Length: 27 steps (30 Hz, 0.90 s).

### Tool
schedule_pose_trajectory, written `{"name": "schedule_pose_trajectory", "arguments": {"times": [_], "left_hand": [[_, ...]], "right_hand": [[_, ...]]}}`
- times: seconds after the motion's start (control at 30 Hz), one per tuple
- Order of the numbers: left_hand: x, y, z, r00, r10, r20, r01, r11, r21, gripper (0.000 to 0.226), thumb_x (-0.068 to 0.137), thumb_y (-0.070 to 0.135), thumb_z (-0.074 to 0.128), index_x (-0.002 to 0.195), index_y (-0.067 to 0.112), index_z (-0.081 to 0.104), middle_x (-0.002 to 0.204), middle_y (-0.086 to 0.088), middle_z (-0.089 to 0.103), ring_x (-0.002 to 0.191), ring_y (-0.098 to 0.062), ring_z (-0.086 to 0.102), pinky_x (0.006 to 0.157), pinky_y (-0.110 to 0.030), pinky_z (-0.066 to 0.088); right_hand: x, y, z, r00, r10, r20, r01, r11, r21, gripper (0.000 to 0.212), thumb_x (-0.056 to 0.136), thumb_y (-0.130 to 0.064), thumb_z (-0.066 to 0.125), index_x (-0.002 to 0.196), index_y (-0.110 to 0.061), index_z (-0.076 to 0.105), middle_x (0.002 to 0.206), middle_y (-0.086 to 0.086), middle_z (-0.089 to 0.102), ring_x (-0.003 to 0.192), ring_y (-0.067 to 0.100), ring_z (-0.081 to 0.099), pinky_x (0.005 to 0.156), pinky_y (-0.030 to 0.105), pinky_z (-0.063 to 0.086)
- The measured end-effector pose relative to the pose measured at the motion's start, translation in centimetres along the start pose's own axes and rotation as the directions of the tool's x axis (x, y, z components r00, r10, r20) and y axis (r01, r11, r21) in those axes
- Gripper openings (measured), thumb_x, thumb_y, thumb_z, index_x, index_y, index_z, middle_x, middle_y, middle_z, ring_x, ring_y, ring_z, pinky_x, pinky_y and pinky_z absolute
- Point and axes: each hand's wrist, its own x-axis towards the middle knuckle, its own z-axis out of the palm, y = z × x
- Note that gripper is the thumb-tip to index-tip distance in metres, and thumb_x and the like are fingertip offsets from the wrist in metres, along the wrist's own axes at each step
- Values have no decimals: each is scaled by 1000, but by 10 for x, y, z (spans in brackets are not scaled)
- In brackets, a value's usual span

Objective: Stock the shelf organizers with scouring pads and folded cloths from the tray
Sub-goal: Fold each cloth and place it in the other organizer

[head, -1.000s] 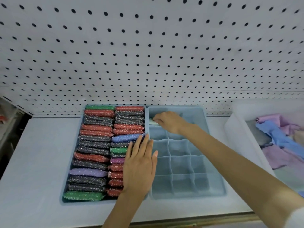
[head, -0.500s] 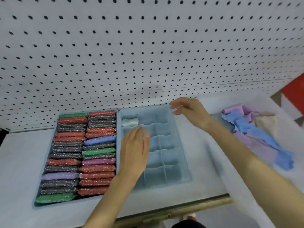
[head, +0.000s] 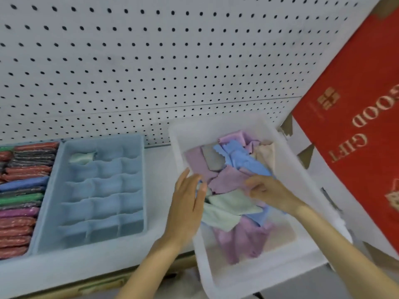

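Has both hands at the white tray (head: pixel 218 277) on the right end of the shelf (head: pixel 159 169), where the loose cloths (head: pixel 233 180) lie heaped and unfolded in purple, blue, grey, beige and pale green. Holds the left hand (head: pixel 187 203) flat over the tray's left rim, fingers straight and close together, tips at the edge of the pile, gripping nothing. Sets the right hand (head: pixel 269 193) on the middle of the pile, fingers curled down where a purple piece meets a pale green cloth (head: pixel 233 201); cannot tell through the blur whether anything is actually pinched. Looks, just left of the tray, onto the blue divided organizer (head: pixel 141 190), with one folded green cloth (head: pixel 82 158) tucked in its back left compartment. Takes in scouring pads (head: pixel 21 212) packed in tight rows against that organizer's left side, in red, grey, green, blue and purple, cut off by the picture's edge. Faces a white pegboard (head: pixel 151 61) behind the shelf, and a tilted red box (head: pixel 356 130) lettered GOOD GIFT in gold to the right of the tray.
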Motion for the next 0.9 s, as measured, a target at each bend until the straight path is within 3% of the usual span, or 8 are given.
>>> {"name": "schedule_pose_trajectory", "arguments": {"times": [0.1, 0.2, 0.3, 0.43, 0.6, 0.7, 0.77, 0.9], "left_hand": [[-2, -2, 5, 998, -43, -36, 44, 998, 34, 45, 93, 52, 23, 122, 29, 49, 126, 37, 32, 135, 13, 13, 101, 3, 10], [-3, -2, 7, 999, -42, -30, 43, 998, 35, 36, 95, 48, 24, 121, 37, 46, 127, 39, 32, 137, 13, 14, 103, 0, 13], [-3, -6, 9, 998, -45, -46, 47, 997, 57, 29, 97, 44, 25, 118, 44, 46, 126, 32, 42, 138, 9, 18, 106, -4, 15], [-4, -3, 9, 996, -59, -68, 66, 993, 96, 28, 101, 31, 31, 119, 31, 52, 123, 20, 50, 137, 8, 21, 106, -4, 16], [-4, -2, 7, 998, -28, -53, 37, 985, 168, 39, 99, 39, 26, 120, 26, 57, 124, 11, 52, 134, 5, 23, 114, -19, 17], [-3, 7, 7, 996, -29, -81, 50, 960, 274, 52, 96, 47, 21, 122, 23, 60, 124, 20, 47, 133, 8, 22, 119, -37, 8], [4, 27, 9, 998, -40, -57, 51, 979, 199, 43, 97, 48, 30, 124, 26, 56, 126, 24, 43, 131, 10, 24, 117, -26, 7], [21, 66, 14, 961, -137, 239, 168, 979, -112, 36, 88, 36, 63, 123, 36, 53, 126, 26, 52, 114, 7, 49, 91, -7, 37]], "right_hand": [[11, 13, 14, 987, -98, 127, 102, 995, -23, 22, 79, -28, 70, 71, -15, 54, 71, -3, 51, 70, 7, 45, 62, 22, 37], [26, 24, 32, 966, -154, 206, 205, 945, -256, 67, 59, -68, 56, 109, -24, 63, 108, -7, 52, 105, 8, 45, 89, 24, 37], [42, 20, 37, 954, -216, 208, 290, 839, -460, 53, 58, -66, 63, 93, -25, 66, 100, -1, 55, 100, 17, 49, 78, 25, 30], [50, 17, 28, 953, -157, 260, 270, 830, -488, 48, 62, -49, 77, 56, -23, 37, 70, -7, 40, 74, 13, 38, 63, 26, 24], [41, 21, 4, 931, -117, 346, 145, 988, -55, 30, 76, -12, 77, 65, -20, 49, 65, -7, 46, 58, 3, 42, 52, 13, 33], [27, 14, -11, 928, -222, 299, 130, 946, 297, 24, 81, 3, 68, 74, -12, 52, 68, -2, 49, 61, 5, 47, 57, 17, 38], [17, 2, -25, 922, -286, 261, 167, 903, 397, 22, 84, 3, 65, 76, -12, 52, 66, -5, 48, 63, 5, 45, 57, 16, 36], [-3, -35, -45, 898, -385, 214, 256, 850, 460, 16, 86, 1, 62, 81, -13, 55, 71, -8, 57, 67, 3, 51, 60, 14, 39]]}}
